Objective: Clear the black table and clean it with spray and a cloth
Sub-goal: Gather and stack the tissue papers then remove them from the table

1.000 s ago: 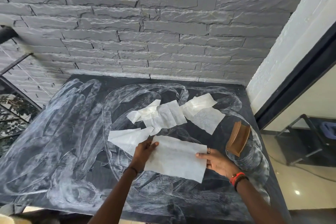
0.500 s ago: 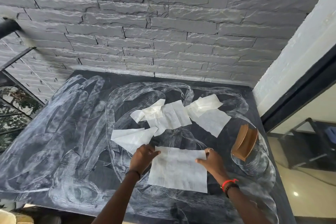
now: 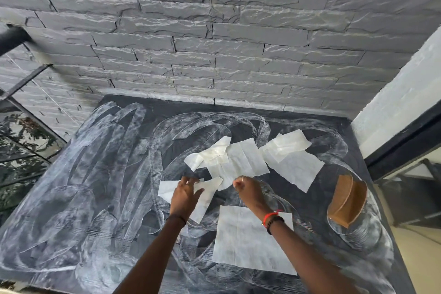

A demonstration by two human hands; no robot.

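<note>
Fingers [image 3: 185,182] at thin, creased white tissue [image 3: 167,190]
</note>
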